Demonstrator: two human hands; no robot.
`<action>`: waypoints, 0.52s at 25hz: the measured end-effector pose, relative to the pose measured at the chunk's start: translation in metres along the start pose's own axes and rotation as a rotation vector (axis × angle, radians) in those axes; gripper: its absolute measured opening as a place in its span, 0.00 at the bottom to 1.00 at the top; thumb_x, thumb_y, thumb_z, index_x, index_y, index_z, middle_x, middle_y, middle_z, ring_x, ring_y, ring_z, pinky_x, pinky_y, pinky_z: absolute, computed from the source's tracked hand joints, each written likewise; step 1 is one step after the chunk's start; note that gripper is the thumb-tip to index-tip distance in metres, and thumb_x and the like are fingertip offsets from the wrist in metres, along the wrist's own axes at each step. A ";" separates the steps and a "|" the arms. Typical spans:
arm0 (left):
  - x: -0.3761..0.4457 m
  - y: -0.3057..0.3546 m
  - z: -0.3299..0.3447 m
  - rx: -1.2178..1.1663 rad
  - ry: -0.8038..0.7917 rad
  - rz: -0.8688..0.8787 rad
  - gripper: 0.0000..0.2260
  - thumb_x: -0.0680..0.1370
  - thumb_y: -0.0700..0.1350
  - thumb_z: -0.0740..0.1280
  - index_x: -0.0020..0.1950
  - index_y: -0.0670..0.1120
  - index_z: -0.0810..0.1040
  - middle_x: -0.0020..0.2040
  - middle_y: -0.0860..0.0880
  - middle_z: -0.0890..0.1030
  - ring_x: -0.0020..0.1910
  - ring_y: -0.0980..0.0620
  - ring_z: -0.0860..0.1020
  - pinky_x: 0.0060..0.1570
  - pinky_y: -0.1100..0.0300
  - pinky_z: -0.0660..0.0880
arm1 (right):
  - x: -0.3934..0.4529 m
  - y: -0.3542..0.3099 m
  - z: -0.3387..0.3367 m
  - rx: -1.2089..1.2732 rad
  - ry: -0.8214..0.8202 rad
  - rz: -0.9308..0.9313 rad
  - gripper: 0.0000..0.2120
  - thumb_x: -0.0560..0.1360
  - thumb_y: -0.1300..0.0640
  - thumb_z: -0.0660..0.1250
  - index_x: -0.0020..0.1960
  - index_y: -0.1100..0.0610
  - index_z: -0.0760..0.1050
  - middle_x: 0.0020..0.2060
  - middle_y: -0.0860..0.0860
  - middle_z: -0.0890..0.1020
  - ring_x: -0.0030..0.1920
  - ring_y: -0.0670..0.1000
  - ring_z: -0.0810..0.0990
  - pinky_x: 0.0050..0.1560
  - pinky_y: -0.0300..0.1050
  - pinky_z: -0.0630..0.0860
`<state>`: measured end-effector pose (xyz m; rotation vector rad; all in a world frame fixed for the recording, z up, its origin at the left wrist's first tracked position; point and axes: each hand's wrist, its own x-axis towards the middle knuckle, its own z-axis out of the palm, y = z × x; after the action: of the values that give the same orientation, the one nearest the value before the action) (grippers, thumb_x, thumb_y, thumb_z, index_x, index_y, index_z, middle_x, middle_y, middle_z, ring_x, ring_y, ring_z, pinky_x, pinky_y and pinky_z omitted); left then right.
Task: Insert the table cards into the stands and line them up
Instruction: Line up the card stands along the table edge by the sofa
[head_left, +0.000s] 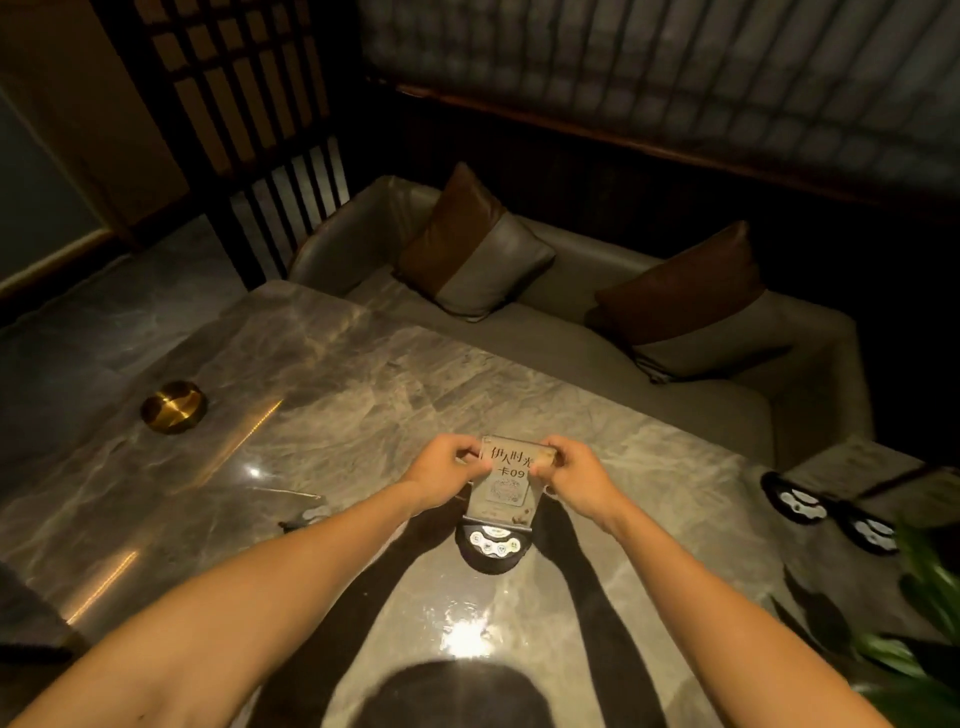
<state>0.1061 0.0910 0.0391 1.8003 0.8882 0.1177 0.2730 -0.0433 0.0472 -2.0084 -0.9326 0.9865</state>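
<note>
the table card (506, 480), a clear plate printed with characters and "09", stands upright near the middle of the marble table (363, 405), its lower edge at the black stand (492, 545) with its row of small round buttons. whether the edge is seated in the slot cannot be told. the left hand (447, 475) pinches the card's upper left corner, fingers curled round the edge; the right hand (569, 478) pinches the upper right corner the same way. both forearms reach in from the near edge and throw dark shadows on the tabletop on either side of the stand.

well apart to the left, a brass bowl (174, 406) sits on the table. a thin stick-like thing (285, 492) lies to the left of the left hand, too dim to name. at the right, two more black stands (831, 512) sit side by side near the table's corner, with a dark slat lying just behind them. green plant leaves (919, 623) cut into the lower right and hide part of the tabletop there. beyond the far edge is a grey sofa (571, 343) with two brown-and-grey cushions (478, 244), and a slatted screen (249, 130) stands at the upper left.
</note>
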 end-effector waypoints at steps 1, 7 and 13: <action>0.009 0.011 0.010 -0.013 -0.014 0.020 0.02 0.77 0.39 0.71 0.47 0.43 0.84 0.44 0.53 0.84 0.40 0.59 0.80 0.35 0.72 0.75 | -0.001 0.003 -0.017 -0.013 0.019 0.003 0.12 0.76 0.69 0.67 0.50 0.54 0.78 0.42 0.49 0.84 0.39 0.43 0.80 0.35 0.33 0.75; 0.071 0.086 0.090 -0.040 -0.025 0.146 0.05 0.76 0.41 0.72 0.41 0.48 0.84 0.39 0.57 0.82 0.37 0.64 0.78 0.37 0.73 0.72 | -0.005 0.034 -0.130 -0.216 0.151 -0.023 0.04 0.77 0.63 0.66 0.46 0.55 0.77 0.43 0.52 0.85 0.46 0.53 0.83 0.47 0.52 0.79; 0.139 0.127 0.182 -0.009 -0.063 0.202 0.05 0.74 0.42 0.74 0.40 0.52 0.82 0.41 0.52 0.84 0.40 0.58 0.78 0.48 0.59 0.76 | 0.001 0.090 -0.228 -0.413 0.221 0.084 0.07 0.79 0.55 0.65 0.54 0.48 0.81 0.49 0.48 0.85 0.50 0.51 0.82 0.50 0.55 0.81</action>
<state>0.3574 0.0172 0.0243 1.8719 0.6592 0.1919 0.4923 -0.1484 0.0792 -2.4581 -0.9957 0.6307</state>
